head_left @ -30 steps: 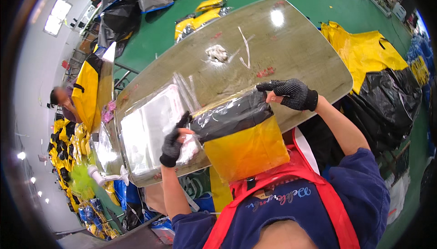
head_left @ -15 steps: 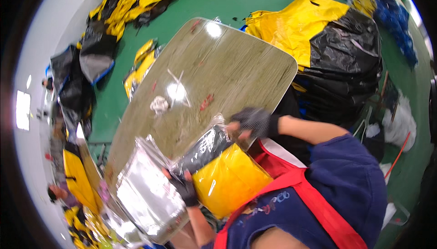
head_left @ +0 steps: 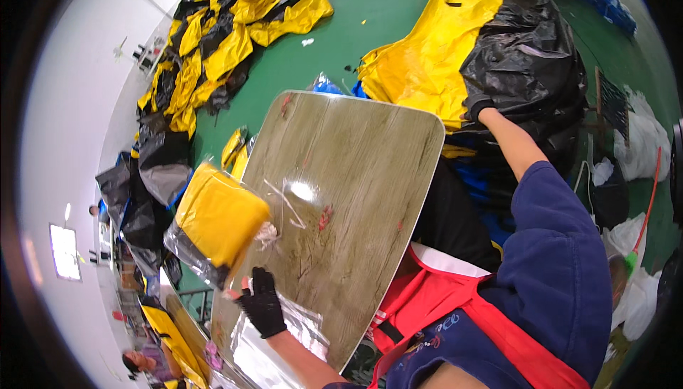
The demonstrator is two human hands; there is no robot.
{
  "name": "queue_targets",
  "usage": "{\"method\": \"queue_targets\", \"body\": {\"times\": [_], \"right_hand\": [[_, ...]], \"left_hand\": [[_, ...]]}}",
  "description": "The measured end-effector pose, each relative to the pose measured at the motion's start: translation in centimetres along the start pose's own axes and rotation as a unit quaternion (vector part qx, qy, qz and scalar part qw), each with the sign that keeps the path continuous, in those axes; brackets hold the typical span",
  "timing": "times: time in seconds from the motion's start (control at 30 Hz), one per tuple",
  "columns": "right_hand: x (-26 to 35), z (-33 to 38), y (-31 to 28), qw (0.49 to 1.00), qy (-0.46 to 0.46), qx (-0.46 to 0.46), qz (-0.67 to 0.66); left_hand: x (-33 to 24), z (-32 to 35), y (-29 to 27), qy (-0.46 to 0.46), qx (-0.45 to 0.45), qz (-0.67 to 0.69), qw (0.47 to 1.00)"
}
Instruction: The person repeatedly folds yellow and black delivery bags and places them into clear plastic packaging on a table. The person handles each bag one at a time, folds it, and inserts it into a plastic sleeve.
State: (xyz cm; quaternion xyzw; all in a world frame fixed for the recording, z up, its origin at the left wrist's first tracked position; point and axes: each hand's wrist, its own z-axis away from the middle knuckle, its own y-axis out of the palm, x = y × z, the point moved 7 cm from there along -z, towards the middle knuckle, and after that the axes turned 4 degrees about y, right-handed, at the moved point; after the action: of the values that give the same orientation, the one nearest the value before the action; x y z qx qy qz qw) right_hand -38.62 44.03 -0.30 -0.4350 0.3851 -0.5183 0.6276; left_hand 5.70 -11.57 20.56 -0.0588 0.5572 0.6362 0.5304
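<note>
A folded yellow and black sheet in a clear plastic bag (head_left: 222,219) is over the table's left edge, its lower right side smeared by motion. Just below it is my left hand (head_left: 262,305), in a black fingerless glove, fingers apart and nothing in them. Under that wrist lies a stack of clear plastic bags (head_left: 281,343) on the wood-grain table (head_left: 356,190). My right hand (head_left: 479,106), gloved too, reaches to the big pile of yellow and black sheets (head_left: 427,54) at the right. It touches the pile where yellow meets black; its dark fingertips are hard to make out.
A crumpled white scrap (head_left: 266,235) and white strips (head_left: 286,204) lie on the table. More yellow and black sheets (head_left: 213,40) are heaped on the green floor at the far left. Another person (head_left: 149,362) is at the lower left. White sacks (head_left: 644,136) stand at the right.
The bagged sheet has gone from in front of me to the table's left edge, out of both hands. My right hand has moved up and right to the pile.
</note>
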Motion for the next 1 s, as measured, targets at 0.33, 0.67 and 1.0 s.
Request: {"method": "queue_targets", "body": {"times": [0.33,0.67,1.0], "right_hand": [[-4.6,-3.8,-1.6,0.905,0.213,-0.302,-0.21],[17.6,33.2,-9.2,0.807,-0.544,0.196,-0.119],[37.5,47.4,1.7,0.605,-0.784,0.122,-0.072]], "left_hand": [[18.4,6.2,-4.6,-0.231,0.277,-0.333,0.871],[11.5,-5.5,1.5,-0.282,0.229,-0.229,0.903],[15.3,-12.6,7.2,0.0,0.255,-0.73,0.634]]}}
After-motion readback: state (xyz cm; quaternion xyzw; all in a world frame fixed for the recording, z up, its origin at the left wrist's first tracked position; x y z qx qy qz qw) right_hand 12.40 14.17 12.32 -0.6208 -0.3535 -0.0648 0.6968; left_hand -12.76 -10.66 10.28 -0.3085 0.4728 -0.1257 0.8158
